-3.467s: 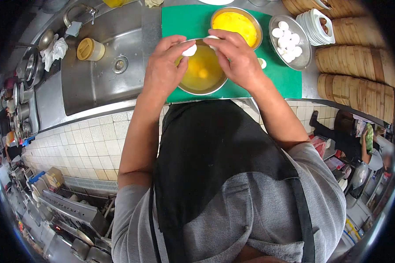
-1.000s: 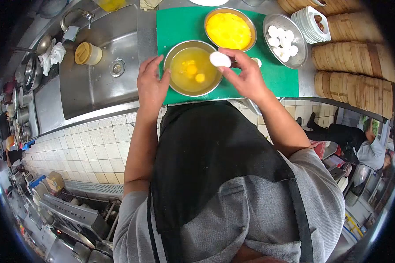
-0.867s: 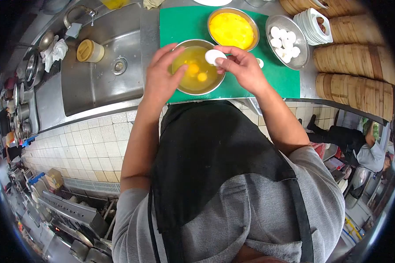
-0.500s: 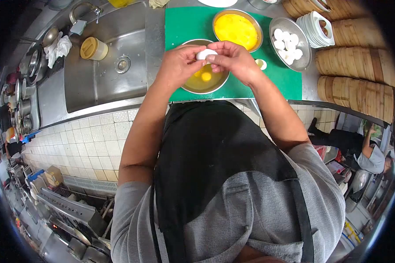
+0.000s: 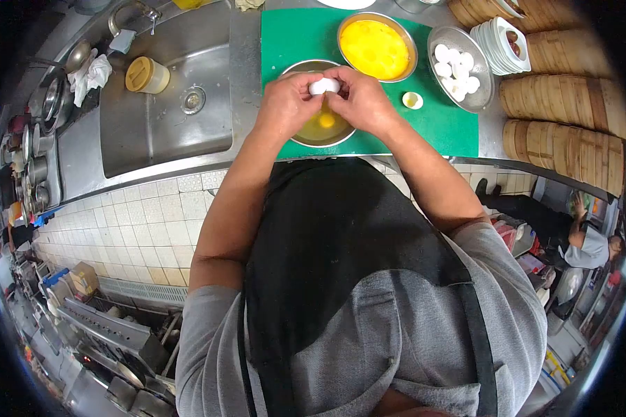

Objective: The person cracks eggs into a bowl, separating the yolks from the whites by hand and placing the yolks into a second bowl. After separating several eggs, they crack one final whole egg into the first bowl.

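Observation:
Over a metal bowl (image 5: 320,142) with yolks and clear egg white, a white egg (image 5: 325,86) is held between both hands. My left hand (image 5: 289,104) grips its left side, and my right hand (image 5: 362,97) has fingers and thumb on its right side. Whether the shell is cracked cannot be made out. Behind stands a second metal bowl (image 5: 374,47) full of yellow egg. An empty piece of eggshell (image 5: 412,101) lies on the green board (image 5: 438,132). To the right, a metal colander (image 5: 476,101) holds several white eggs (image 5: 459,68).
At the left is a steel sink (image 5: 167,132) with a lidded yellow container (image 5: 147,75) and a faucet (image 5: 146,10). Stacked white dishes (image 5: 497,48) and bamboo steamers (image 5: 563,149) stand at the right. A person (image 5: 584,243) is at the far right.
Both hands have drawn closer together around the egg, and the right hand has moved slightly left. The eggshell piece on the board now shows fully.

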{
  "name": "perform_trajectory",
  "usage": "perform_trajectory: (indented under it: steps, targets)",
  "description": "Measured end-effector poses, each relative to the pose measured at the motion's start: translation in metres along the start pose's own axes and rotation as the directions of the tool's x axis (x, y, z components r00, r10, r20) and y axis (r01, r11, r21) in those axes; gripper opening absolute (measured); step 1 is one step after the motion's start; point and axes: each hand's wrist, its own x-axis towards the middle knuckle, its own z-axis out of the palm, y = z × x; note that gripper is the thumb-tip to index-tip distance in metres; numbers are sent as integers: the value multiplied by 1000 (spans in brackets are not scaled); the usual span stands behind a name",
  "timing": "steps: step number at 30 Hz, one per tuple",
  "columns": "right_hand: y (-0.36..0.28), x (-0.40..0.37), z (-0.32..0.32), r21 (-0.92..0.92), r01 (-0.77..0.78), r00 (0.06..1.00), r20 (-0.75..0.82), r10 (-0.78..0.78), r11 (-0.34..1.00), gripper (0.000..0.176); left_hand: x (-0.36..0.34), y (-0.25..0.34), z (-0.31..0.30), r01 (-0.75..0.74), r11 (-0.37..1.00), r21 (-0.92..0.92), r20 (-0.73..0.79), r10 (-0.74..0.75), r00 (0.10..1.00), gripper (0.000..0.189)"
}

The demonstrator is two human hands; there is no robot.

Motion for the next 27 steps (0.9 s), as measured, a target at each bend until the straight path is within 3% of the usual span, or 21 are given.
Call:
perform_trajectory:
  steps: [5, 8, 12, 14, 16, 17, 20, 24, 25, 26, 27]
  targets:
    - [1, 1, 1, -94, 71, 997, -26, -74, 993, 41, -1, 9, 1, -45, 991, 125, -35, 49, 998, 35]
    - [0, 0, 0, -100, 80, 996, -24, -82, 992, 40, -1, 6, 1, -69, 993, 95, -32, 72, 997, 34]
    - [2, -2, -2, -239, 168, 983, -32, -181, 956, 41, 1, -1, -2, -140, 987, 79, -31, 143, 989, 34]
    - [2, -2, -5, -282, 177, 981, -23, -191, 943, 42, 1, 2, -8, -165, 979, 123, 39, 161, 986, 36]
    - [3, -2, -7, -418, 379, 901, -38, -433, 826, 40, 1, 3, -19, -243, 948, 205, 76, 232, 970, 37]
    - [0, -2, -9, -418, 379, 901, -38, -433, 826, 40, 1, 8, -24, -319, 905, 282, 119, 298, 947, 38]
    - [-16, -7, -20, -476, 406, 890, 10, -457, 780, 40, -5, 29, -35, -360, 857, 369, 131, 336, 933, 41]
    - [-34, -10, -37, -544, 473, 809, -43, -586, 693, 42, -9, 57, -44, -352, 877, 326, 114, 333, 936, 42]
    - [-36, -10, -39, -561, 488, 776, -71, -626, 669, 44, -9, 63, -44, -396, 858, 327, 90, 389, 917, 41]
    - [-36, -12, -38, -560, 490, 775, -71, -628, 668, 44, -9, 66, -44, -440, 835, 331, 65, 445, 893, 40]
    - [-35, -14, -36, -363, 431, 846, -156, -510, 826, 44, -9, 65, -42, -442, 833, 332, 65, 447, 892, 40]
